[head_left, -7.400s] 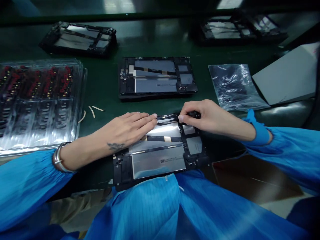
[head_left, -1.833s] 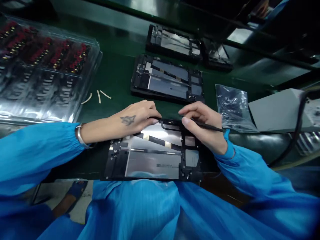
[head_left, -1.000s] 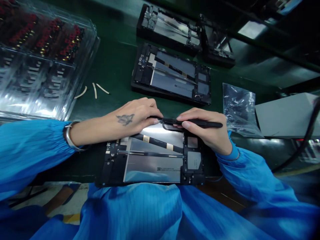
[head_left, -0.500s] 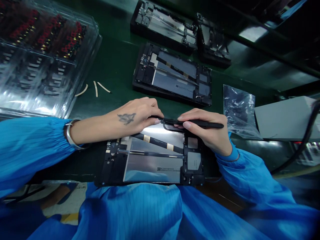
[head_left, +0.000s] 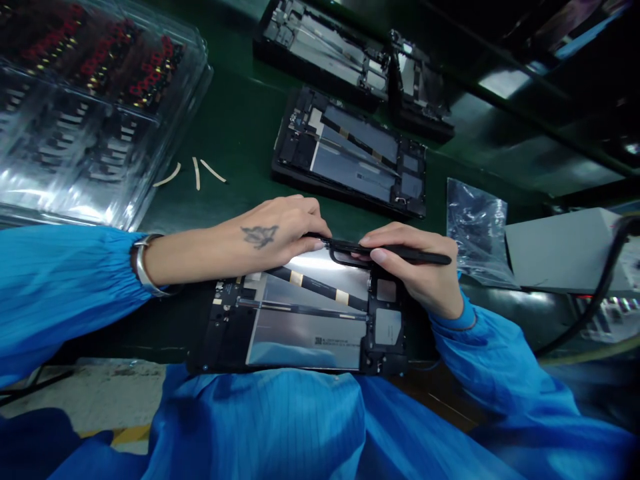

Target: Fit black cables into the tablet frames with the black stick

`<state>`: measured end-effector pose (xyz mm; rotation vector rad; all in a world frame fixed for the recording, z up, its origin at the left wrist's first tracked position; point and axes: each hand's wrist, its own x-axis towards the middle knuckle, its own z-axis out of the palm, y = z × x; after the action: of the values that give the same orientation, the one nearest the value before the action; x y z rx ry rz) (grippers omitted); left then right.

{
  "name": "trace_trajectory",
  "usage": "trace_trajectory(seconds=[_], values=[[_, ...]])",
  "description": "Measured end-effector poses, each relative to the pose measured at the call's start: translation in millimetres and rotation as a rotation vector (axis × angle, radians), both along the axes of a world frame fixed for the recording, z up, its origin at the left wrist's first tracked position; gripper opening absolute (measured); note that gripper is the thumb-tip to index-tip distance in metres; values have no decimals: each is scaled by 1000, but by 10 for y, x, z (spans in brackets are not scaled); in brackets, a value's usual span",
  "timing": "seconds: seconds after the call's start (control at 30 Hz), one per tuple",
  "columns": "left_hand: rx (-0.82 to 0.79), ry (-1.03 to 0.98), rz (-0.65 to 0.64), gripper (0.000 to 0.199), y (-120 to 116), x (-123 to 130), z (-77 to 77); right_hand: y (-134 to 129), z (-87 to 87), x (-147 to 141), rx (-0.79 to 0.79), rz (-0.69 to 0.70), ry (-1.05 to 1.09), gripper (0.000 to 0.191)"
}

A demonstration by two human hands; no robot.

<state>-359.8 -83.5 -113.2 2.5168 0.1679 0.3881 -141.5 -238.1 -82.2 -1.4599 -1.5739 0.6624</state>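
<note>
An opened tablet [head_left: 310, 333] lies in front of me, its silvery battery area crossed by dark flex cables. My right hand [head_left: 413, 267] is closed around black tweezers [head_left: 427, 255], held almost level over the tablet's far edge. Their tip points left, close to my left fingertips. My left hand [head_left: 280, 230] rests across the far left part of the tablet, thumb and fingers pinched together at that edge. Whatever lies between those fingers is too small and covered to make out.
Behind the tablet sits another opened tablet [head_left: 353, 150] in a black holder, with further opened units [head_left: 325, 50] beyond. Clear plastic trays [head_left: 115, 133] of parts stand at left, near thin pale strips [head_left: 197, 173]. A plastic bag [head_left: 475, 223] and a grey box [head_left: 555, 247] lie at right.
The view has shifted slightly. Both hands keep nearly the same place at the tablet's far edge, and the tweezers are still held in my right hand.
</note>
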Motion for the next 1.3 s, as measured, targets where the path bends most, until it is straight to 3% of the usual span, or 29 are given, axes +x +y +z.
trace_trajectory(seconds=[0.2, 0.4, 0.7, 1.0, 1.07, 1.2, 1.3], values=[[-9, -78, -13, 26, 9, -6, -89, -17, -17, 19, 16, 0, -9, 24], [1, -167, -20, 21, -81, -8, 2, -36, -27, 29, -14, -28, -25, 22], [58, -107, -110, 27, -116, -69, 62, 1, -21, 77, -43, -188, 248, 11], [345, 19, -229, 30, -110, -89, 260, 54, 27, 39, 29, -214, 447, 10], [308, 96, -196, 31, -85, -55, 322, 63, 52, 46, 39, -236, 474, 17], [79, 265, -111, 33, 8, 130, 409, 76, 86, 86, 94, -276, 464, 36], [-54, 365, -135, 18, 92, 287, 451, 55, 123, 114, 97, -272, 471, 42]])
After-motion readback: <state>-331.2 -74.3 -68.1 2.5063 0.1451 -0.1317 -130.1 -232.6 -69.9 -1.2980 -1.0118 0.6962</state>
